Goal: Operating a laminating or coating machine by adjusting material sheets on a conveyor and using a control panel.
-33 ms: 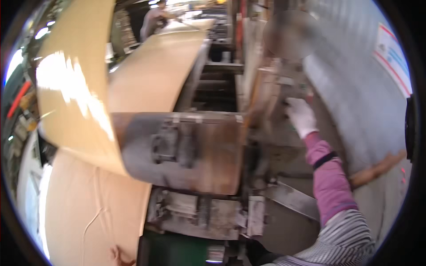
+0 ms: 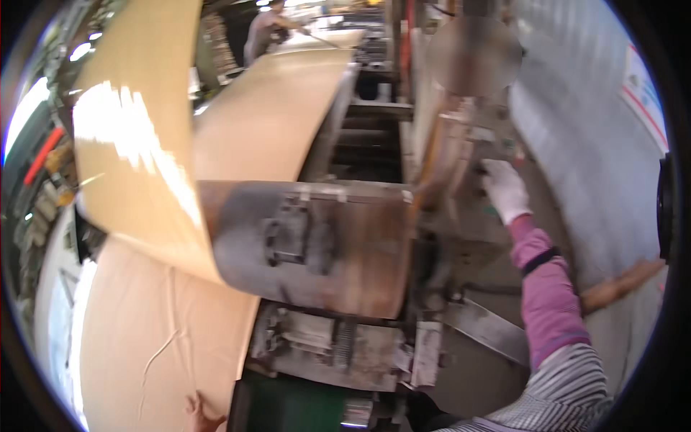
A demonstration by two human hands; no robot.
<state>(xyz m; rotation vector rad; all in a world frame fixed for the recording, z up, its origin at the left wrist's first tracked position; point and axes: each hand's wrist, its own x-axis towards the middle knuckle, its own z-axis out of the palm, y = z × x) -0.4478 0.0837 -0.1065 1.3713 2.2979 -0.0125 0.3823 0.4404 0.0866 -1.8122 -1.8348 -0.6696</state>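
Observation:
A wide tan sheet (image 2: 165,309), which looks like paper or veneer, lies at the lower left with raised creases. My bare left hand (image 2: 204,414) rests at its near right edge, fingers apart and nothing held. More tan sheet (image 2: 140,129) rises in a tall curve beside a dark, brownish roller or drum (image 2: 317,248). On the right, my right hand (image 2: 506,189) in a white glove reaches to a grey machine panel (image 2: 468,248) near small knobs or buttons. Blur hides its fingertips, and whether they grip anything cannot be made out.
Another person (image 2: 270,32) stands at the far end beside a long flat tan sheet (image 2: 266,108). A greasy metal mechanism (image 2: 331,345) sits below the drum. At the right are a brown wooden-looking bar (image 2: 622,284) and a curved grey metal wall (image 2: 568,137).
The whole view has shifted, so everything sits further right in the picture. My left hand's fingers look a little more spread. My right hand stays at the panel.

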